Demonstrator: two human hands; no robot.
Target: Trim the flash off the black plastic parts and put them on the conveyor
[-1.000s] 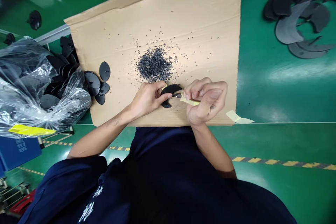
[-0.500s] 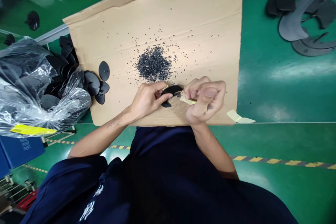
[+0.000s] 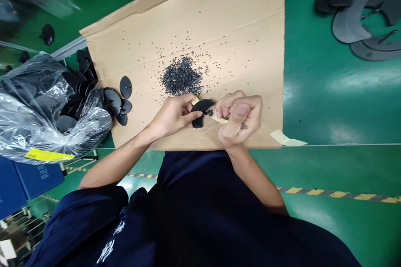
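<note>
My left hand (image 3: 173, 117) grips a curved black plastic piece (image 3: 200, 110) by its left end, near the lower edge of a cardboard sheet (image 3: 238, 62). My right hand (image 3: 239, 119) is shut on a small tool with a cream tape-wrapped handle (image 3: 219, 119). The handle's thumb-side end is hidden in my fingers, and its dark tip meets the black piece's right side. Just above my hands lies a heap of black granules (image 3: 181, 76), with loose specks scattered across the cardboard.
Several black oval pieces (image 3: 125, 87) lie at the cardboard's left edge beside a clear plastic bag (image 3: 37, 108) of similar pieces. Grey-black curved pieces (image 3: 349, 18) lie on the green bench at upper right. Masking tape (image 3: 283, 137) holds the sheet's corner.
My right hand has moved a little left and turned, its thumb now on top. The tool sits closer to the black piece, and the view has shifted slightly.
</note>
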